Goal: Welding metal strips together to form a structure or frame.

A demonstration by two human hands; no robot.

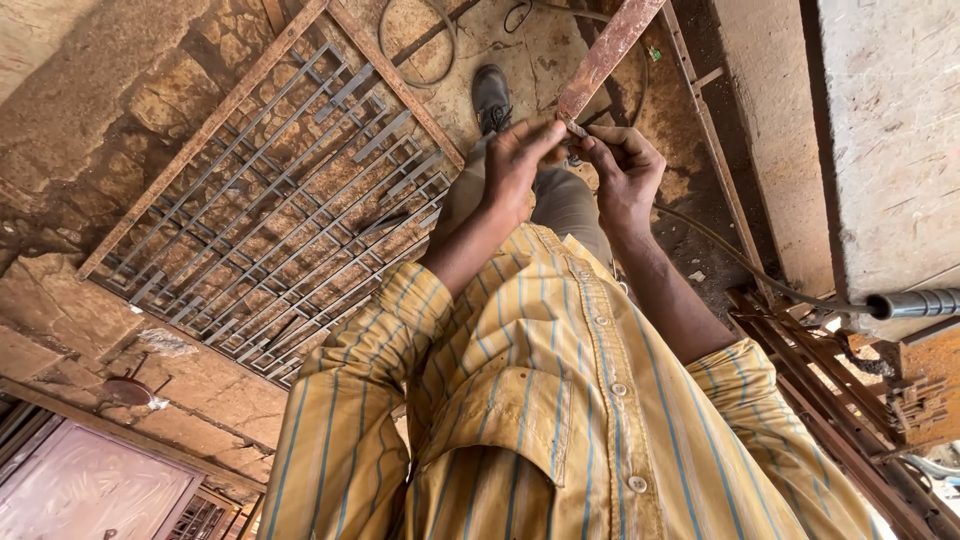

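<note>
A long rusty flat metal bar [607, 48] slants up to the top edge of the view, its lower end in front of my waist. My left hand [515, 160] grips that lower end from the left, thumb and fingers closed on it. From the right, my right hand [627, 175] pinches the same end, where a small pale piece [576, 128] shows between the fingertips; I cannot tell what it is. Below the hands are my striped yellow shirt [540, 400], my trousers and one black shoe [490, 95].
A rectangular metal window grille [270, 190] lies flat on the stone floor to the left. A cable loop [415, 50] lies beyond it. At right stand a concrete wall [890, 130], a grey tool handle [915, 303] with its hose, and stacked rusty frames [850, 420]. A metal door panel [90, 490] sits lower left.
</note>
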